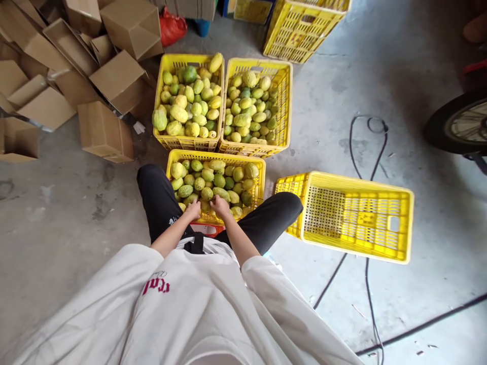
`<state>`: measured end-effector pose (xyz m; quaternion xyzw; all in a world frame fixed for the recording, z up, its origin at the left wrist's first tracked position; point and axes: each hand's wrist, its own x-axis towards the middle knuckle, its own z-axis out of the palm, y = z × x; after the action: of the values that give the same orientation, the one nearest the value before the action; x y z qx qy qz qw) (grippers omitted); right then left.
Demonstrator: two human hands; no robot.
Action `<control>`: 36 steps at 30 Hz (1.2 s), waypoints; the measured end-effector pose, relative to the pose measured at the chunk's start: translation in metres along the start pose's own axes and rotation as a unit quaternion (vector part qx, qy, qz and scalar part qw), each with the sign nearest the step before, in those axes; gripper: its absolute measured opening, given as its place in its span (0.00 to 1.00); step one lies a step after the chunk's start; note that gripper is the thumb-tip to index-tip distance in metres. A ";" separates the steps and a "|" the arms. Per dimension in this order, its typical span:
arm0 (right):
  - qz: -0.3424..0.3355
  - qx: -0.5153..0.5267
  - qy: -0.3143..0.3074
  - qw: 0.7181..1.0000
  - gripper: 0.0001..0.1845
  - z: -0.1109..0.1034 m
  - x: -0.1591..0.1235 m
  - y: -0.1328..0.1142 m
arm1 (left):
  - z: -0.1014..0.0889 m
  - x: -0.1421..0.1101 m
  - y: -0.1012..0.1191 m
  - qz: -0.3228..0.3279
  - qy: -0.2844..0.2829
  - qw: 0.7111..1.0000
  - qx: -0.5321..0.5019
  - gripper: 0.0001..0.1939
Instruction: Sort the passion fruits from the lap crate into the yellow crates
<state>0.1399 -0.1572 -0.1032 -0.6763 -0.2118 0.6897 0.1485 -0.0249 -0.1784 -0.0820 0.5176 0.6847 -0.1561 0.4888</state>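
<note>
We see both bare hands low over the nearest yellow crate [236, 159], which stands between the knees of the black trousers [152, 200]. The green-yellow oblong fruits [207, 175] lie inside it, packed close together, some greener and some more fully yellow. The left hand [192, 210] is down among the fruits at the crate's near side, its fingers curled in; we cannot tell whether it grips one of them. The right hand [221, 207] is just beside it, to the right, also with bent fingers and close against the fruits; again we cannot tell whether the fingers close on anything. A small gap separates the two hands.

Just beyond, we see a back-left crate [186, 143] and a back-right crate [284, 101] standing side by side, both filled with similar fruits. To the right of the knees there is another yellow crate [367, 218] with its perforated floor showing, and a further crate [292, 38] stands at the top of the view.

At the upper left we see a heap of cardboard boxes [104, 132], with a red bag [172, 28] near them. A black cord [368, 284] lies on the grey concrete floor [323, 126], and a spoked wheel [466, 124] shows at the right edge. A white shirt [190, 309] with magenta lettering fills the bottom.
</note>
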 end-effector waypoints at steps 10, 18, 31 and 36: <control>-0.111 -0.262 0.076 0.956 0.23 0.021 0.013 0.003 | -0.017 -0.001 0.009 -0.030 0.026 0.985 -0.167 0.11; -0.213 -0.451 0.012 0.867 0.33 0.023 0.030 -0.012 | -0.054 -0.051 -0.016 0.018 0.037 0.881 -0.472 0.18; -0.254 -0.517 -0.016 0.817 0.38 0.009 0.017 -0.013 | -0.058 -0.089 -0.018 -0.069 0.017 0.624 -0.778 0.17; -0.295 -0.355 -0.024 0.887 0.36 -0.016 -0.009 -0.003 | -0.054 -0.098 -0.031 -0.025 0.036 0.615 -0.788 0.19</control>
<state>0.1556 -0.1575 -0.0937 -0.5737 -0.6354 0.5089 0.0900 -0.0802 -0.2074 0.0161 -0.0784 0.5742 0.4497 0.6797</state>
